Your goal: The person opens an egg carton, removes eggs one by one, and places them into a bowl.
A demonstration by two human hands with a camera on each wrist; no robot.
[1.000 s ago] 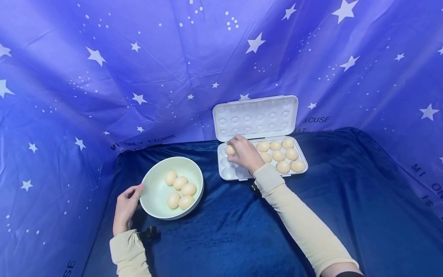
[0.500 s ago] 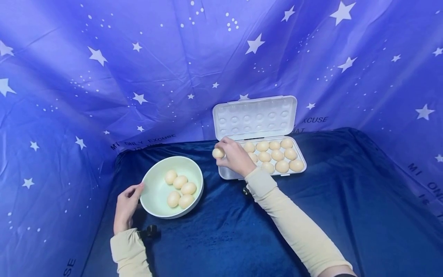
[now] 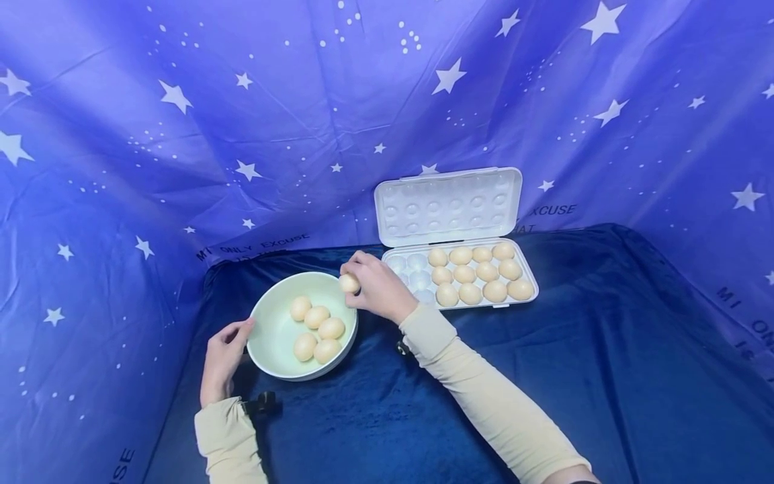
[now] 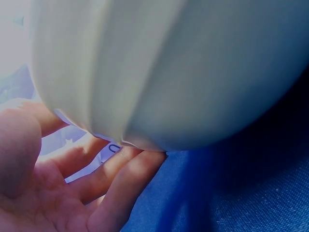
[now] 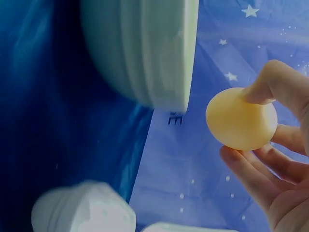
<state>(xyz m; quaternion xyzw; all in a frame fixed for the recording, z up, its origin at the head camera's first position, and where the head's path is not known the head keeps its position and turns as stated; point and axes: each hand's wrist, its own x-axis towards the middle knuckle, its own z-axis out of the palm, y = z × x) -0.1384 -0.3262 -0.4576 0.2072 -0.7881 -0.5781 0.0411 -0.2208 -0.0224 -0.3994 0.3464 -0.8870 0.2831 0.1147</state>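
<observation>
My right hand pinches an egg by the right rim of a pale green bowl. In the right wrist view the thumb lies on one side of the egg and fingertips support the other, apart from the bowl. My left hand holds the bowl's left side at the rim; its fingertips touch the ribbed outer wall in the left wrist view. Several eggs lie inside the bowl. To the right stands a white egg box, lid raised, with rows of eggs and bare cups at its left end.
A dark blue velvet cloth covers the table. Behind and at the sides hangs a purple-blue curtain with white stars. The raised lid of the egg box stands close to the curtain.
My right hand has lifted the egg from the left part of the egg box and carried it left to the bowl's rim. My left hand stays at the bowl.
</observation>
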